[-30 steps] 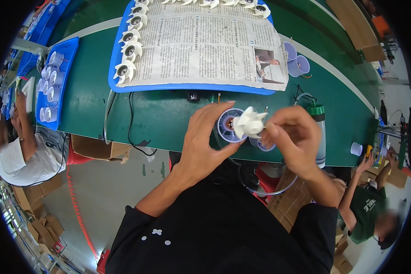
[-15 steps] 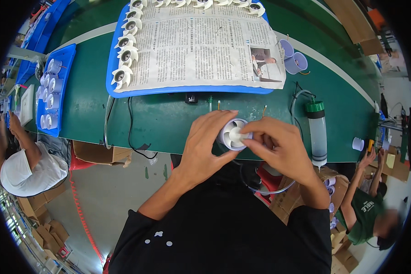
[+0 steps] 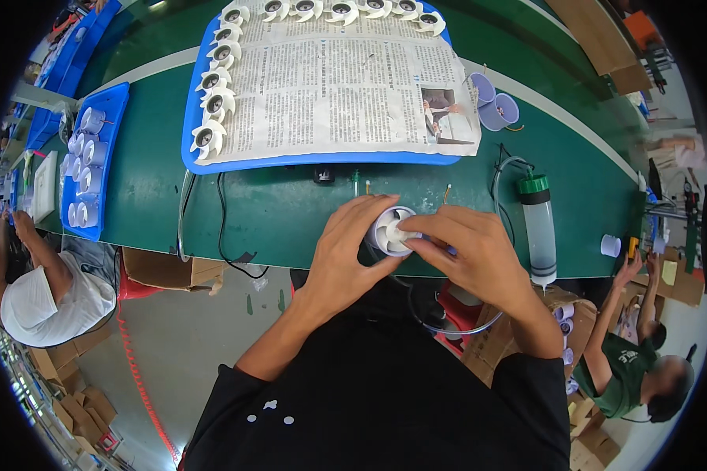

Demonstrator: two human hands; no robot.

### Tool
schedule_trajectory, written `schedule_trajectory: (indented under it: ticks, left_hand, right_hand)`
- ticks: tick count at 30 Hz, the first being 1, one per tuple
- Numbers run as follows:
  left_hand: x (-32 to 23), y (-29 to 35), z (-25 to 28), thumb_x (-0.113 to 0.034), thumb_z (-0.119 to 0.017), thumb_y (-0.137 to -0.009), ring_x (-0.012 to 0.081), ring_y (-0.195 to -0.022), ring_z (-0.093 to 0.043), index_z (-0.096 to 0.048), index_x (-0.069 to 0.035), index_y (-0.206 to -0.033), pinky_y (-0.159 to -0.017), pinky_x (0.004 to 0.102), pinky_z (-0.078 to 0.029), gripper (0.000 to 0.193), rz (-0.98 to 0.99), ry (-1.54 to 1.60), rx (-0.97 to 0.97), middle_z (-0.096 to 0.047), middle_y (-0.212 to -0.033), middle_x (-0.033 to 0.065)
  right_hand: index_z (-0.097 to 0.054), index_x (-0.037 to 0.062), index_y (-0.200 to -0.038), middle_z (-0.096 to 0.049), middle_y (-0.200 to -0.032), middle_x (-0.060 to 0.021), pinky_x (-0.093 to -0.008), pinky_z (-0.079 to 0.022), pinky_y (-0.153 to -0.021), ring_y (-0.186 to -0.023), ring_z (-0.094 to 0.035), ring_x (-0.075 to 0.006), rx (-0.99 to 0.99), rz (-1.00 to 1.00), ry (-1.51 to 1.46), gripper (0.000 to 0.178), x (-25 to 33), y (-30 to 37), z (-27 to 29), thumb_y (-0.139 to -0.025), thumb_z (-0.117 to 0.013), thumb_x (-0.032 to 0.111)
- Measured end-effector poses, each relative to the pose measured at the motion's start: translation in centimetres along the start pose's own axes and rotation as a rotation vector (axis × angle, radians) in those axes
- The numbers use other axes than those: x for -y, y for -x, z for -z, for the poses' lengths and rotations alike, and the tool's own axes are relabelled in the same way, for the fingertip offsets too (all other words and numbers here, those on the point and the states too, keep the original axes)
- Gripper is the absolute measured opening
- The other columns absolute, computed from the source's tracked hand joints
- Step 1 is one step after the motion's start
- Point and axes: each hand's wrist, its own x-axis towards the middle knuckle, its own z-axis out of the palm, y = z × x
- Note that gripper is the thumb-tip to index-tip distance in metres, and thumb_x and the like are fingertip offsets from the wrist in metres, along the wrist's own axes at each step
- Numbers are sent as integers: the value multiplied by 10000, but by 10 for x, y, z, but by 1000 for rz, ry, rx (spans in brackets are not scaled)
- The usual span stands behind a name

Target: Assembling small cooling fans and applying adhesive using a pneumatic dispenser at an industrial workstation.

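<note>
My left hand (image 3: 339, 250) is wrapped round a short pale-lilac fan housing (image 3: 404, 209), its open end facing up. Inside sits a white fan impeller (image 3: 390, 232) with curved blades. The thumb and fingertips of my right hand (image 3: 475, 250) are closed on the impeller's hub, partly covering it. Both hands are just over the near edge of the green bench. Beyond them, a blue tray (image 3: 330, 160) lined with newspaper (image 3: 330, 94) carries several white impellers (image 3: 206, 140) along its left and far sides.
Right of my hands stands a large syringe-like dispenser (image 3: 539, 228) with a green cap and hose. Two lilac housings (image 3: 499, 112) are beside the tray; another blue tray (image 3: 94, 228) at left holds several more. Co-workers sit at both sides. A black cable (image 3: 224, 228) hangs off the bench edge.
The view has shifted slightly, showing more of the tray's far row. My right fingertips are still on the hub, with the hand turned a little; my left hand keeps its hold on the housing.
</note>
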Motion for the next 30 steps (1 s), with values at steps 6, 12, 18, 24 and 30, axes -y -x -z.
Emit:
schedule_trajectory:
  ticks: [6, 12, 18, 24, 30]
  left_hand:
    - [0, -4, 2, -56, -810, -683, 329, -1160, -577, -599, -57, -1278, -997, 407, -463, 631, 55, -2, -9, -618, -1246, 149]
    - [-9, -10, -10, -105, -819, -691, 356, -1184, -566, -592, -47, -1283, -1027, 445, -440, 637, -51, 13, 89, -620, -1252, 164]
    - [-5, 10, 0, -55, -793, -671, 359, -1171, -569, -605, 10, -1231, -1031, 442, -419, 594, 113, -52, 5, -625, -1235, 184]
    - [10, 4, -8, -187, -756, -769, 355, -1110, -603, -597, 45, -1222, -975, 432, -456, 533, 192, 31, -85, -637, -1205, 191]
    - [-15, -15, -10, -66, -832, -667, 369, -1168, -580, -603, -32, -1253, -1010, 435, -449, 630, -21, 14, 74, -621, -1239, 182]
  right_hand:
    - [-684, 49, -872, -600, -700, -88, -381, -469, -532, -628, -611, -278, -35, -23, 80, 128, 1, 1, 11, -810, -764, 127]
    - [-690, 75, -1039, -678, -860, -101, -399, -530, -642, -756, -664, -299, 109, -64, 41, 251, -13, 8, 11, -802, -740, 140]
    - [-632, 62, -916, -655, -808, -149, -435, -509, -608, -761, -652, -337, 136, 64, -2, 248, -19, 2, -20, -901, -621, 310]
    - [-546, 20, -629, -564, -630, -156, -441, -458, -544, -603, -583, -354, -161, 79, -139, 430, 19, 2, 4, -941, -600, 312]
    - [-702, 49, -901, -586, -668, -100, -390, -480, -570, -604, -597, -291, -140, -59, -136, 101, 0, 29, 15, -840, -729, 125]
